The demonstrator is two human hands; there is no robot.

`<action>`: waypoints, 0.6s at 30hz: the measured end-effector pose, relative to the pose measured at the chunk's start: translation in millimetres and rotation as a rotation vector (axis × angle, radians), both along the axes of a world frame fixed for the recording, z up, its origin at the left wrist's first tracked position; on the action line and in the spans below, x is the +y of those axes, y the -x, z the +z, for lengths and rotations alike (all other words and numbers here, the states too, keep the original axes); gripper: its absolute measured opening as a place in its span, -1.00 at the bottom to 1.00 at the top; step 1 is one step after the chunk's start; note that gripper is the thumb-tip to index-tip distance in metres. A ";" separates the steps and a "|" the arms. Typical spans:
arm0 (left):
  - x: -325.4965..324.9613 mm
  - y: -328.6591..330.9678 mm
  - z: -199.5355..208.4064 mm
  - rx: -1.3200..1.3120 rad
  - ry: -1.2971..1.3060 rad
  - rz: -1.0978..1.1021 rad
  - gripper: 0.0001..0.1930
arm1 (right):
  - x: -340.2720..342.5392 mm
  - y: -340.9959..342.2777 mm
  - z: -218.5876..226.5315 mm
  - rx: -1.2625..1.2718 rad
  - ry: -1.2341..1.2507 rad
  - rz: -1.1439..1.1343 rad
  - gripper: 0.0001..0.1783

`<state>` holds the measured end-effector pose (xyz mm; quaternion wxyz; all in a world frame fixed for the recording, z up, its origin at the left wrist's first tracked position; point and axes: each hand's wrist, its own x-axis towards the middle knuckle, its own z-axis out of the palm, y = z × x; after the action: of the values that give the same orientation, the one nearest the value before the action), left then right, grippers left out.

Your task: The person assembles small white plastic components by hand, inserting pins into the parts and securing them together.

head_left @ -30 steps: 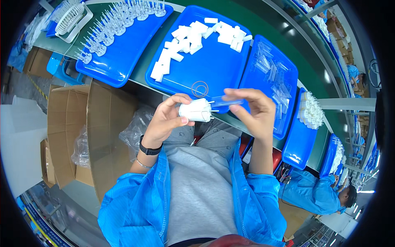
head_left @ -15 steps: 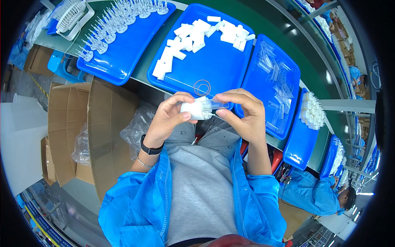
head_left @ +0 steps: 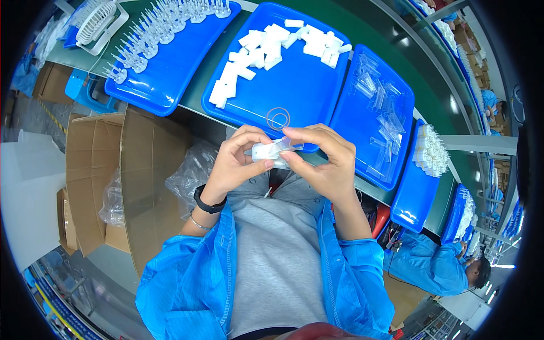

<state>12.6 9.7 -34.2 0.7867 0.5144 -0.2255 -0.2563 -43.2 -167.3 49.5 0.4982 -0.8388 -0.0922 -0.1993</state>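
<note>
Above my lap, my left hand [head_left: 241, 158] grips a small white plastic part [head_left: 264, 151] between thumb and fingers. My right hand [head_left: 324, 156] pinches a clear plastic piece [head_left: 289, 145] against the white part's right side. Fingers and the clear piece cover some of the white part, so how the two fit together is hard to see. Just beyond my hands is a blue tray [head_left: 300, 93] with white blocks [head_left: 263, 45] heaped toward its far side. Two thin rings [head_left: 278, 118] show at its near edge.
To the right, a blue tray [head_left: 352, 116] holds clear plastic pieces [head_left: 381, 96]; another bears a cluster of white parts [head_left: 430, 152]. At left stand a tray of pronged white parts [head_left: 152, 42], a small fan [head_left: 102, 25] and an open cardboard box [head_left: 153, 181]. A co-worker [head_left: 433, 263] sits at right.
My right hand has moved left, bringing the clear piece closer over the white part. The clear piece now slants upward, and my left fingers have shifted slightly on the white part.
</note>
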 end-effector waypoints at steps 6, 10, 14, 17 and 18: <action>2.0 -0.7 -1.0 0.052 -0.002 0.015 -0.72 | -10.8 3.1 10.2 0.170 -0.009 0.066 -0.64; 0.9 -0.1 0.4 0.060 0.021 0.021 -0.77 | -22.5 4.2 10.8 0.162 0.051 0.031 -0.71; -0.5 0.0 4.4 0.056 0.033 0.016 -0.78 | -25.8 7.9 0.8 0.190 -0.153 0.007 -0.77; -0.1 0.3 1.5 0.037 0.012 0.004 -0.77 | -14.2 6.2 0.6 0.221 -0.278 -0.066 -0.77; -0.1 0.2 1.8 0.037 0.011 0.005 -0.77 | -11.1 5.2 1.2 0.198 -0.326 -0.119 -0.76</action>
<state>12.4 9.6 -32.4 0.7943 0.5056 -0.2109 -0.2626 -48.3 -178.4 50.7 0.6213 -0.7666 0.0404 -0.1571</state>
